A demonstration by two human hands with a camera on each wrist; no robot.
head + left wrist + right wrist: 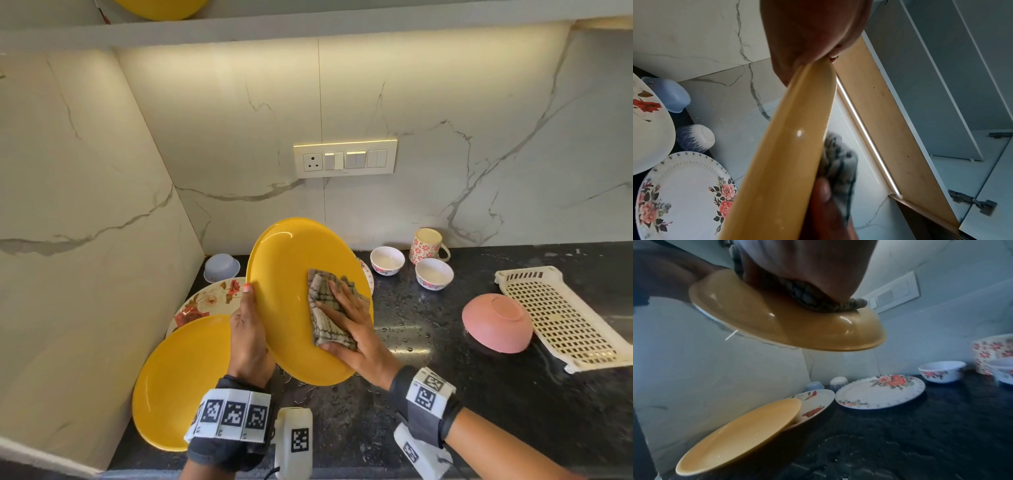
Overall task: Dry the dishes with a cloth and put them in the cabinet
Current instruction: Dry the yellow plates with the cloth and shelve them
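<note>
My left hand (247,308) grips the left rim of a yellow plate (291,270) and holds it tilted above the black counter. On the plate's face lies a folded checked cloth (323,330), pressed down by the flat fingers of my right hand (346,315). The left wrist view shows the plate (785,154) edge-on, with my left hand (807,32) on its rim and the cloth (838,155) behind it. In the right wrist view the cloth (813,303) is squeezed between my right hand (807,264) and the plate (797,327).
A second yellow plate (181,380) and a floral plate (209,301) lean at the left wall, near a blue bowl (222,267). Right of me are two white bowls (387,260), a floral mug (426,245), an upturned pink bowl (496,322) and a white perforated rack (561,315). A shelf (308,27) runs overhead.
</note>
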